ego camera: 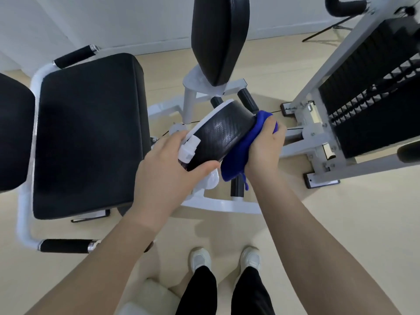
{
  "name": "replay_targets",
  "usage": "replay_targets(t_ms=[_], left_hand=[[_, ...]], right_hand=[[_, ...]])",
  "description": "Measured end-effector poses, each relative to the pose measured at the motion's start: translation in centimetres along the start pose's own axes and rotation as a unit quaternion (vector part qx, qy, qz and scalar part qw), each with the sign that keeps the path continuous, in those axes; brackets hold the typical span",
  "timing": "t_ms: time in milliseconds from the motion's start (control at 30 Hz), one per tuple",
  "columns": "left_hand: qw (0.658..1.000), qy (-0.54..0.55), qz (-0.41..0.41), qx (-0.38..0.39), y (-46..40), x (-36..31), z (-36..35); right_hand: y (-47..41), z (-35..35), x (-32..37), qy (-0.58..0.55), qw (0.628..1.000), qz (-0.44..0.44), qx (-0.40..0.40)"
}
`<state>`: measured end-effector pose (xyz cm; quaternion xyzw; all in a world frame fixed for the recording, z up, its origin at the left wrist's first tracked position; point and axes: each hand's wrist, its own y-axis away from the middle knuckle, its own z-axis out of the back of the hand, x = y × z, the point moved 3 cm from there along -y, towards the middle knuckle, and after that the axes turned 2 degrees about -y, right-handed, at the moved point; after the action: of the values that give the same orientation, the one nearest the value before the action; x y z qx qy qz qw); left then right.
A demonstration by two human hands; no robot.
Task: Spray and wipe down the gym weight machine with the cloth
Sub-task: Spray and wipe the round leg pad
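A black leg pad (pixel 221 133) with a white backing sits tilted at the centre of the white-framed weight machine (pixel 218 204). My right hand (pixel 266 148) grips a blue cloth (pixel 236 160) and presses it against the pad's right edge. My left hand (pixel 163 171) holds a spray bottle with a white nozzle (pixel 188 151) at the pad's left end. Its thumb lies along the pad's lower rim. Most of the bottle's body is hidden behind my hand.
A wide black seat (pixel 91 133) with a white rail and black grips lies to the left. A second upright pad (pixel 218 37) stands behind. The weight stack (pixel 375 98) in its white frame is at the right. My shoes (pixel 225 260) stand on the beige floor.
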<state>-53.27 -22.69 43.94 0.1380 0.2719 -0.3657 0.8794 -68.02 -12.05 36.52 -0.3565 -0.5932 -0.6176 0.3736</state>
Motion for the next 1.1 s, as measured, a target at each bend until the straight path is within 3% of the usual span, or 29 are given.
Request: replay_targets(t_ms=[67,133,233,300,367,533,633,700,800,867,1000,1100], left_hand=[[1.000,0.004,0.000,-0.015,-0.2,0.0,-0.2],[1.000,0.006,-0.005,-0.027,-0.3,0.0,-0.5],[0.999,0.006,-0.012,-0.045,-0.4,0.3,-0.6],[0.999,0.013,-0.018,-0.047,-0.4,0.5,-0.6],[0.999,0.019,-0.019,-0.041,-0.3,0.6,-0.7],[0.999,0.023,0.007,-0.030,0.3,0.3,-0.5],[0.999,0.031,0.019,-0.026,0.1,0.3,-0.5],[0.999,0.033,0.021,-0.027,-0.2,0.4,-0.6],[0.999,0.033,0.014,-0.024,-0.6,0.5,-0.8],[0.999,0.037,0.012,-0.013,-0.8,0.5,-0.8],[0.998,0.063,0.002,0.006,-1.6,0.5,-0.6],[0.998,0.063,-0.007,0.011,-1.8,0.5,-0.6]], right_hand=[[0.4,0.1,1.5,-0.019,0.996,0.087,0.000],[-0.5,-0.5,0.9,-0.025,0.993,0.114,-0.017],[-2.6,-1.9,-4.1,0.025,0.999,-0.007,-0.028],[-3.0,-2.5,-7.9,0.053,0.987,-0.152,0.017],[-3.0,-2.5,-8.5,0.058,0.974,-0.213,0.056],[-1.8,-1.0,-5.2,-0.053,0.993,-0.103,0.023],[-1.0,-1.0,-5.4,-0.044,0.999,-0.023,0.009],[-2.6,-1.6,-7.2,-0.012,0.999,-0.038,-0.004],[-2.8,-3.1,-11.3,0.089,0.976,-0.197,0.037],[-1.7,-3.4,-13.3,0.064,0.968,-0.240,0.039],[-0.3,-2.4,-10.5,-0.049,0.983,-0.177,-0.029],[0.2,-1.5,-7.6,-0.163,0.979,-0.121,-0.020]])
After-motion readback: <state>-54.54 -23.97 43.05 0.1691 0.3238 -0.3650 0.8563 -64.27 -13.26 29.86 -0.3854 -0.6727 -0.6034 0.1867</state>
